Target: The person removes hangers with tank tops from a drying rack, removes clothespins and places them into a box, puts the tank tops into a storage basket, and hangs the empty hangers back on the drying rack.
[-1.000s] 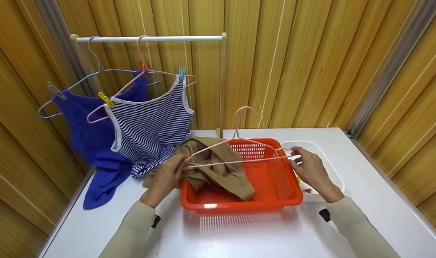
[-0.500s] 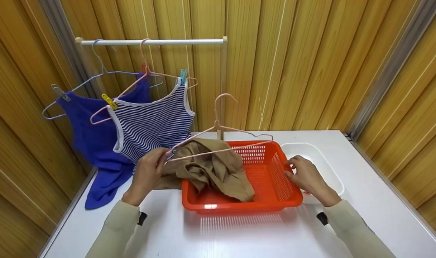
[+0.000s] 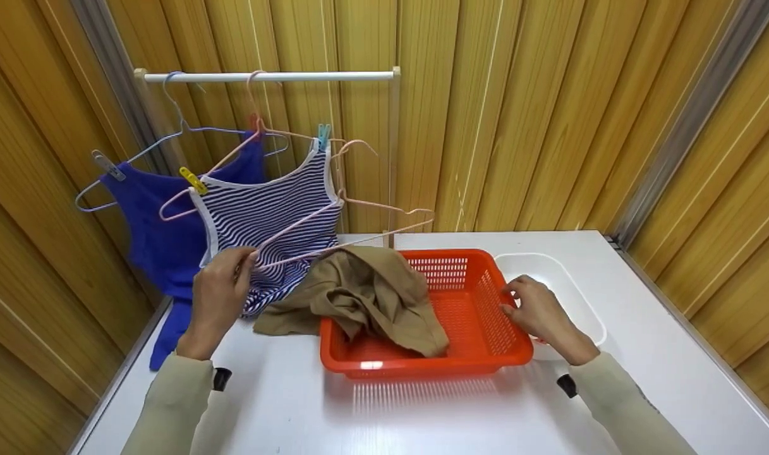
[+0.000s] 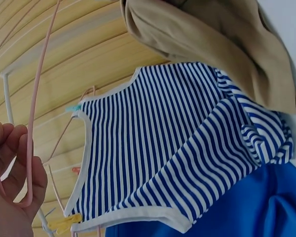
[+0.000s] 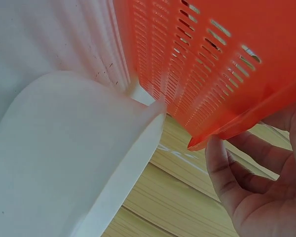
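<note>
My left hand pinches one end of a pink clothes hanger. The hanger has nothing on it and hovers tilted in front of a striped tank top, its hook pointing up. In the left wrist view, the pink wire passes through the curled fingers. My right hand holds the right rim of a red plastic basket, thumb and fingers at its edge in the right wrist view. Crumpled brown cloth lies partly in the basket and drapes over its left side.
A rack with a white rod carries the striped top and a blue garment, both clipped to hangers with clothespins. A white tub stands right of the basket. Wood-patterned walls enclose the white table.
The right hand has let go of the hanger and moved to the basket's rim. My left hand has carried the hanger leftward and up, towards the striped top.
</note>
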`<state>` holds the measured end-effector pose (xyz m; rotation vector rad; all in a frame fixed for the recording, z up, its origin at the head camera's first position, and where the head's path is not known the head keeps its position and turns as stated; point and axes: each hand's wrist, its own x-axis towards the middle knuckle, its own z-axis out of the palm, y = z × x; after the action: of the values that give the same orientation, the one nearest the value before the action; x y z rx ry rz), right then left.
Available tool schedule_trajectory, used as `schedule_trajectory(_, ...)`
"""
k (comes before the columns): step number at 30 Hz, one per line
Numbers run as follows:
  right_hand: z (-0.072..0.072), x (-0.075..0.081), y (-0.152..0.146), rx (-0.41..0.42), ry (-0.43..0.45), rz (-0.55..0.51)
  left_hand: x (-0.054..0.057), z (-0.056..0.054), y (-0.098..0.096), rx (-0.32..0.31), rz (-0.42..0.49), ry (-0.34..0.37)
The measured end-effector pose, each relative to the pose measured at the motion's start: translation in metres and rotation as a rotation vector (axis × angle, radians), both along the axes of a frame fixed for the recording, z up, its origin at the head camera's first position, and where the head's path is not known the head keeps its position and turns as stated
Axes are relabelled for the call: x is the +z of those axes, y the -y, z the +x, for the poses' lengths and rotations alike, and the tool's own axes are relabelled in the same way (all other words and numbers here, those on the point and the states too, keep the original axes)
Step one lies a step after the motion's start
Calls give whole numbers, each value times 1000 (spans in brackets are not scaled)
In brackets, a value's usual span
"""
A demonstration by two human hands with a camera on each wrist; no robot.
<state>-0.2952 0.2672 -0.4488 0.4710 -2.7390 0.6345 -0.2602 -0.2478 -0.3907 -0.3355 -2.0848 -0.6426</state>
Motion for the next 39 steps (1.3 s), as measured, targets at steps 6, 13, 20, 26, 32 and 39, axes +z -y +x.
schedule_trajectory(6, 0, 0, -1, 6, -25, -4, 11, 6, 10, 64, 20, -10)
schedule_trajectory(13, 0, 0, 0, -1, -59, -4, 24, 11, 20, 131, 62, -18)
schedule_trajectory(20, 0, 2, 0, 3, -60, 0, 34, 15, 26, 186, 153, 12)
schedule_trajectory(26, -1, 2, -1, -7, -43, -2, 44, 10, 21, 195, 193, -4)
schedule_trajectory(32, -3, 1, -1, -16, -44, -13, 51, -4, 5, 217, 244, -15)
schedule_trajectory(39, -1, 0, 1, -16, -16, -25, 56, -21, -13, 254, 261, -21)
